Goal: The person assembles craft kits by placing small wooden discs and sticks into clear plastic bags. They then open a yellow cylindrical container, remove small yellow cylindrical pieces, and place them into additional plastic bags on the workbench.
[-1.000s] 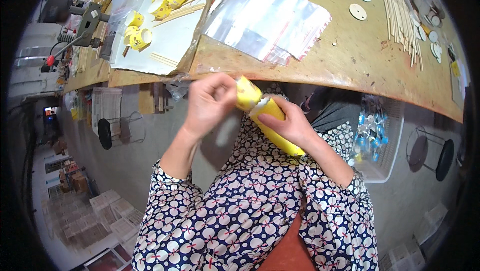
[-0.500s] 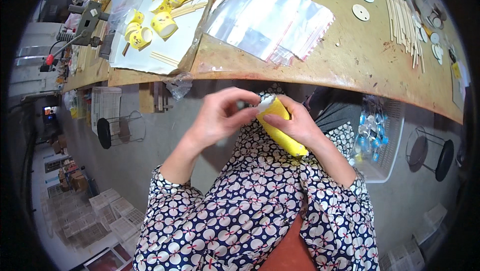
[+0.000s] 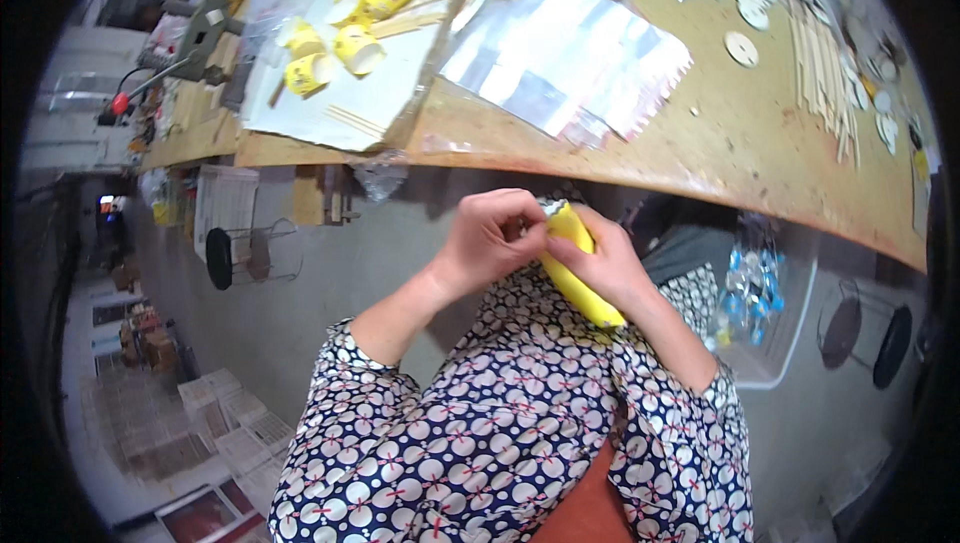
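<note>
Head view: the right hand [image 3: 612,263] is wrapped around a yellow roll [image 3: 588,298], thumb laid along its near face and fingers behind it. The roll is tilted, its upper end toward the table and its lower end pointing down to the right, over the person's lap. The left hand [image 3: 497,233] is at the roll's pale upper end, fingers curled and thumb drawn in close to them; whether they pinch the edge, I cannot tell. Both hands are just short of the table's front edge, above a dark patterned garment [image 3: 500,383] with white dots.

Beyond the hands, a brown table [image 3: 740,123] spans the view. Nearest on it is a spread pile of clear plastic bags [image 3: 560,63]. To the left, a white sheet [image 3: 320,108] carries several yellow cups [image 3: 308,74], some tipped on their sides, with thin wooden sticks [image 3: 355,123] near its front edge. To the right are pale round discs [image 3: 741,49] and a loose bundle of sticks [image 3: 812,63].

A grey metal device [image 3: 205,38] with a red knob [image 3: 120,103] stands at the far left. Below the table on the right, a white basket [image 3: 790,343] holds blue and clear pieces [image 3: 755,288]; a dark round stool [image 3: 892,346] is just beside it.
</note>
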A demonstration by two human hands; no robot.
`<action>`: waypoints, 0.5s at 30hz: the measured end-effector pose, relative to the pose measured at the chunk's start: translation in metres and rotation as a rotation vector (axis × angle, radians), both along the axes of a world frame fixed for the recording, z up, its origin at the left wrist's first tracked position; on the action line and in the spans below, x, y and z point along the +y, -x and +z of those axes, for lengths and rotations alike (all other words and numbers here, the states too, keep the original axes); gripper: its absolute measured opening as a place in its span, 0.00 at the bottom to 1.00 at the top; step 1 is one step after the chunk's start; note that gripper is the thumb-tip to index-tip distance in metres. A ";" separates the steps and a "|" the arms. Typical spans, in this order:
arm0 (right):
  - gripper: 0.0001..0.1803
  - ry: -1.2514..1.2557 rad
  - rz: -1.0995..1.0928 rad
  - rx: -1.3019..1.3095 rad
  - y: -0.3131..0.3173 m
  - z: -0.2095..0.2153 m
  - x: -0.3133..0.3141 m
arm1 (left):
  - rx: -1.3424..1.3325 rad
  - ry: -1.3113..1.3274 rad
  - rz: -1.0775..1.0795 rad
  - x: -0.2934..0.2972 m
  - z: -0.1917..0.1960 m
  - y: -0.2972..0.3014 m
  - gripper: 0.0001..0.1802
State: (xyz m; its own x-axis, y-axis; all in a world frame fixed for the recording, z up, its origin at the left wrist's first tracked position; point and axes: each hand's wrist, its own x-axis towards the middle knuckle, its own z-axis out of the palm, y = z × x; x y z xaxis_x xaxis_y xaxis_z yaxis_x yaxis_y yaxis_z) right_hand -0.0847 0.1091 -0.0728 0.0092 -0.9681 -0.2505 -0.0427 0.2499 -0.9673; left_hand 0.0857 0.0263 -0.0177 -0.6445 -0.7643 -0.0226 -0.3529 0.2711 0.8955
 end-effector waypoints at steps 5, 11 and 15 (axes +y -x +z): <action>0.28 -0.087 -0.041 -0.093 0.004 -0.008 0.001 | 0.152 0.286 0.367 -0.044 0.033 -0.042 0.05; 0.27 -0.069 -0.025 -0.140 0.006 -0.003 0.001 | -0.167 0.769 0.698 -0.093 0.076 -0.077 0.13; 0.23 -0.105 0.007 -0.143 0.015 -0.007 0.002 | 0.012 0.297 0.229 -0.039 0.039 -0.034 0.14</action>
